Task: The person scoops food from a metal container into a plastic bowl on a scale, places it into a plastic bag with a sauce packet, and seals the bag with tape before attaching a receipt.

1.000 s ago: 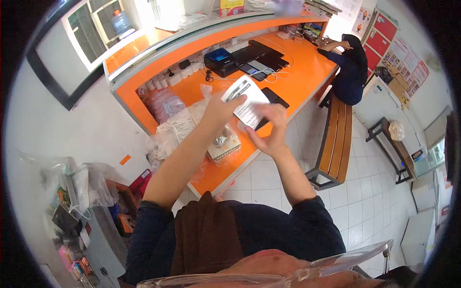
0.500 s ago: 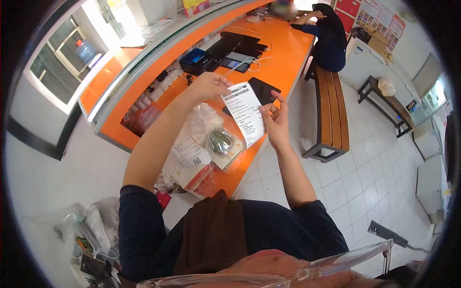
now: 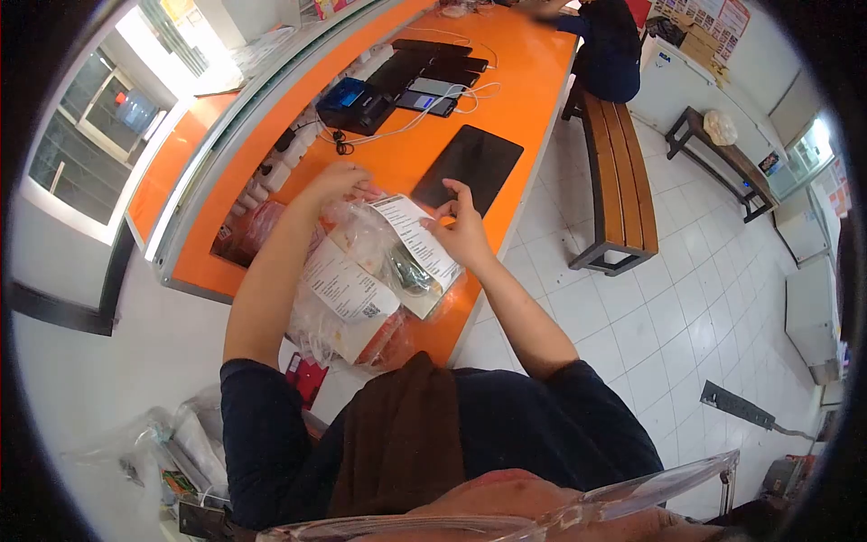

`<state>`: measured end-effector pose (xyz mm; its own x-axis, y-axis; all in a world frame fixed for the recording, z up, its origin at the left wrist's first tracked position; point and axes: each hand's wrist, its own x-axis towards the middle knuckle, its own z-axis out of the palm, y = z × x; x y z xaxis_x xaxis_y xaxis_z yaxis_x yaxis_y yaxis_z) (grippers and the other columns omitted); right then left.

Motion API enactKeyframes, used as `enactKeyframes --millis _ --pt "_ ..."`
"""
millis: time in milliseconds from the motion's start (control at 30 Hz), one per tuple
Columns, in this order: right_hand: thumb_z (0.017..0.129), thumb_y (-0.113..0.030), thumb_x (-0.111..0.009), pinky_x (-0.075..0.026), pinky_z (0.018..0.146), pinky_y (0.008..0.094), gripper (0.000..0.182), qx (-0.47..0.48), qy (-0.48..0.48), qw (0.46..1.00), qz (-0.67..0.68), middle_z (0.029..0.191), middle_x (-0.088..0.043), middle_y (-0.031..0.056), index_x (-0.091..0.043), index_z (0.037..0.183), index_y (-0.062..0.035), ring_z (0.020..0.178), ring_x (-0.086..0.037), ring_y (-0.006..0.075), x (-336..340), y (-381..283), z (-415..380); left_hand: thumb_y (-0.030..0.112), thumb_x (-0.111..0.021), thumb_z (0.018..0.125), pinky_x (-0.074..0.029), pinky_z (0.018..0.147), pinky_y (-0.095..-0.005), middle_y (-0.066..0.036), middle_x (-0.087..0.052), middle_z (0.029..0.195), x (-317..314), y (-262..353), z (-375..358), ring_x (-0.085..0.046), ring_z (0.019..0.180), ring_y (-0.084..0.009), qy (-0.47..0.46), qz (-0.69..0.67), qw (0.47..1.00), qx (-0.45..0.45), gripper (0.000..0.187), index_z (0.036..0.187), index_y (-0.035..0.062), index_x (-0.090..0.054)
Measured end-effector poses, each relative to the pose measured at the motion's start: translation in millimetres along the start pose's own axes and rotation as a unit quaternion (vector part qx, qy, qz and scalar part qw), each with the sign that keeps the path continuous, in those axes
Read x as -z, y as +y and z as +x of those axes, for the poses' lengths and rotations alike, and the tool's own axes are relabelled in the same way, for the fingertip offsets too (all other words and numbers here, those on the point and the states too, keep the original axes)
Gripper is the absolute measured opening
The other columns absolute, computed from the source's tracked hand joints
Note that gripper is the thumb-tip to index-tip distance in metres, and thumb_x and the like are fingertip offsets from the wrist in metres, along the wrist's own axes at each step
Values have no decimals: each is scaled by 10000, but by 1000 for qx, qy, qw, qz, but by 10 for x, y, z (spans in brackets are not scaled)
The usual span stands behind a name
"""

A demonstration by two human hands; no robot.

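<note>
A printed receipt [image 3: 417, 242] lies over a clear plastic bag with a dark green item [image 3: 408, 271] and a pale box inside. My left hand [image 3: 343, 182] is at the receipt's upper left corner, its fingers closed there beside the crumpled plastic. My right hand [image 3: 462, 233] pinches the receipt's right edge with the thumb and curled fingers, the index finger lifted. Left of this bag is another plastic-wrapped package with a second receipt [image 3: 348, 287] on it, touching the first. A black tablet [image 3: 471, 170] lies flat just beyond my right hand.
The orange counter [image 3: 528, 68] holds a blue-black printer [image 3: 355, 107], several phones with white cables, and power plugs along its left side. A wooden bench [image 3: 619, 172] stands to the right, with a seated person [image 3: 607, 54] at its far end. Plastic bags [image 3: 194, 434] are at lower left.
Both hands have come down and nearer with the receipt, which now lies against the bag instead of being held up. The tablet is uncovered.
</note>
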<state>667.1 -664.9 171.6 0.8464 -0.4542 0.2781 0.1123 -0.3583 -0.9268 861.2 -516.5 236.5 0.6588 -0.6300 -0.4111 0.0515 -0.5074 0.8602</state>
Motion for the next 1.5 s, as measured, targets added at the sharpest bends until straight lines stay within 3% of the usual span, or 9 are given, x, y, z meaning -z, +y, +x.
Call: enactKeyframes --millis 167,267,467,600,767,967,1267,1367,1500 --pt "739 -31 -677 -490 580 246 649 8 21 997 79 784 -565 81 -294 1264 -28 685 -589 147 17 -97 14 338 -582 846 -445 633 -242 -50 -625 837 -46 94 -133 -567 731 -107 -30 258 965 -24 319 942 37 -628" --pt "754 -13 -661 -483 545 210 645 36 24 995 85 798 -559 64 -278 1272 -23 657 -590 117 24 -127 79 348 -602 836 -446 639 -241 -47 -625 862 -5 77 -107 -567 738 -106 -130 192 972 -37 352 953 19 -642" --pt "757 -11 -657 -482 529 204 644 70 32 993 88 801 -565 67 -273 1275 -22 624 -596 115 104 -341 209 250 -616 835 -459 663 -217 -35 -629 913 20 31 -65 -593 797 -100 -159 -68 985 9 284 1018 32 -616" --pt "727 4 -660 -506 607 263 638 36 30 995 93 794 -591 104 -304 1256 -21 707 -617 178 151 -381 186 221 -595 854 -483 640 -213 -37 -634 854 38 67 -134 -600 750 -89 -136 -88 986 -32 231 969 20 -608" --pt "742 -24 -669 -491 577 230 628 32 25 995 88 784 -581 76 -306 1255 -24 671 -603 135 94 -293 186 169 -620 834 -480 581 -231 -40 -637 802 65 -17 -16 -601 696 -106 -47 -116 992 -31 174 919 17 -619" --pt "725 -111 -724 -476 569 226 661 5 12 1000 29 779 -570 62 -326 1247 -33 662 -578 117 67 -121 232 196 -630 816 -468 570 -307 -89 -635 696 126 -226 272 -591 601 -182 91 207 939 -260 199 771 4 -652" --pt "719 -128 -741 -472 619 240 675 -66 -38 995 61 826 -555 70 -334 1251 -42 709 -565 123 104 -93 39 310 -596 835 -471 586 -316 -111 -642 718 131 -142 263 -597 642 -173 11 422 895 -146 306 797 11 -652" --pt "721 -117 -737 -477 620 246 673 -66 -28 994 81 828 -545 69 -331 1253 -43 706 -563 124 125 -100 45 323 -574 858 -475 603 -279 -69 -635 741 192 -127 312 -591 663 -148 -80 233 966 -85 310 865 21 -644" --pt "719 -104 -734 -480 621 242 674 -38 -25 998 46 825 -540 64 -329 1255 -40 725 -563 120 79 12 61 273 -569 872 -470 688 -238 -49 -622 869 200 -42 203 -579 785 -118 -133 190 971 -60 297 1000 8 -602"
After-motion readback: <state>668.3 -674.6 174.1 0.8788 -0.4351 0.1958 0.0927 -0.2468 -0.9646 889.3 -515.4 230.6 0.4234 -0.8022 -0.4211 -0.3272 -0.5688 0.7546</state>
